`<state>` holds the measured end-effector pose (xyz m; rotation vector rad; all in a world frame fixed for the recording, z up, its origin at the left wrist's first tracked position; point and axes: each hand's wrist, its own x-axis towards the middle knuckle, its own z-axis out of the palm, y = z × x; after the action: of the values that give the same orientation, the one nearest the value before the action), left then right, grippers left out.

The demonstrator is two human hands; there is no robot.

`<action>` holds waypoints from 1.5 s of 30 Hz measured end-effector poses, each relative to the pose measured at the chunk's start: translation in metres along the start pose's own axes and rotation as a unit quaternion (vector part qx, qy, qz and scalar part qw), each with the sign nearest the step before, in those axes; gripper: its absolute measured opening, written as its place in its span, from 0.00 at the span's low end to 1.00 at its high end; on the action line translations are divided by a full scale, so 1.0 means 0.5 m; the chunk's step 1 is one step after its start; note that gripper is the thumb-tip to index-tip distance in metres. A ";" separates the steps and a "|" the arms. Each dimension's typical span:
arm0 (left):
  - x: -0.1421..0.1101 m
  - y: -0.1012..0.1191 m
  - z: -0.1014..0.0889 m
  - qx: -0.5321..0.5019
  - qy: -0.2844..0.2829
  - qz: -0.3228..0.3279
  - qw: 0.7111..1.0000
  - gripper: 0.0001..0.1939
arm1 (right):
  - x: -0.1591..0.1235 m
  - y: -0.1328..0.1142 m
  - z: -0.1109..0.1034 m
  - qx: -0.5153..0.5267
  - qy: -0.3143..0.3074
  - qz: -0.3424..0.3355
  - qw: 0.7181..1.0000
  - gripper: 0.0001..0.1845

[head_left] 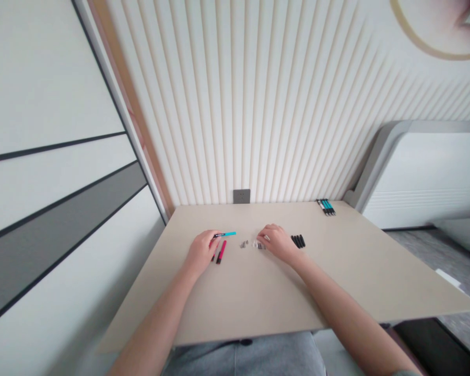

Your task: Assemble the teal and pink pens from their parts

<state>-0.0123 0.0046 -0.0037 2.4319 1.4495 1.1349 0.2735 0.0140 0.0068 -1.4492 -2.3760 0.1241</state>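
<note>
My left hand point(202, 250) is closed on a slim blue-and-black pen point(229, 234), whose blue end points right. Below its fingers lie pink-and-black pen bodies point(221, 252), one partly covered by the hand. My right hand point(277, 241) pinches a small white piece point(267, 238), too small to name. Beneath those fingertips is a group of tiny clear and dark parts point(259, 245), partly hidden. Between the hands sit several small grey parts point(244, 244). Just right of my right hand, several short black pieces point(298, 241) like pen caps lie in a row.
Several blue, black and white pens point(326, 207) lie side by side at the back right of the beige table point(243, 297). A ribbed wall with a dark socket point(242, 196) rises behind. A white cabinet point(62, 209) stands left, a grey-white headboard point(426, 172) right.
</note>
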 end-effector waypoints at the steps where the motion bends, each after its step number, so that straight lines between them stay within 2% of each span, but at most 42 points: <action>1: 0.000 0.000 0.001 -0.001 -0.003 0.000 1.000 0.09 | -0.004 -0.004 0.008 0.006 0.003 -0.010 1.000 0.13; 8: -0.002 -0.004 0.010 -0.011 -0.026 0.002 1.000 0.10 | -0.018 -0.007 0.028 0.000 0.026 -0.047 0.999 0.10; 17: -0.002 -0.002 0.010 -0.007 -0.043 0.000 0.999 0.09 | -0.034 0.017 0.026 0.021 0.036 -0.016 0.999 0.11; 21: 0.000 -0.001 0.006 -0.001 -0.017 -0.013 1.000 0.10 | -0.031 0.020 0.035 0.020 0.036 -0.008 0.999 0.14; 26: 0.002 0.003 0.001 -0.008 0.024 -0.031 0.999 0.10 | -0.022 0.010 0.041 0.008 0.025 -0.008 1.000 0.12; 33: 0.006 0.016 0.002 -0.047 0.007 0.029 0.998 0.08 | -0.007 0.005 0.041 -0.021 0.002 -0.004 1.000 0.12; 37: 0.006 0.025 0.008 -0.076 -0.012 0.039 0.996 0.07 | -0.014 0.008 0.041 0.061 0.039 -0.006 0.997 0.11; 41: 0.001 0.039 0.020 -0.105 -0.029 0.027 0.994 0.07 | -0.027 -0.005 0.044 0.201 0.077 -0.025 0.976 0.09; 45: -0.003 0.054 0.033 -0.113 -0.049 0.031 0.992 0.06 | -0.030 -0.024 0.047 0.246 0.104 -0.034 0.963 0.08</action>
<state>0.0170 -0.0068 -0.0050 2.3521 1.1566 1.1084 0.2616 -0.0024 -0.0156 -1.0843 -2.0302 0.4830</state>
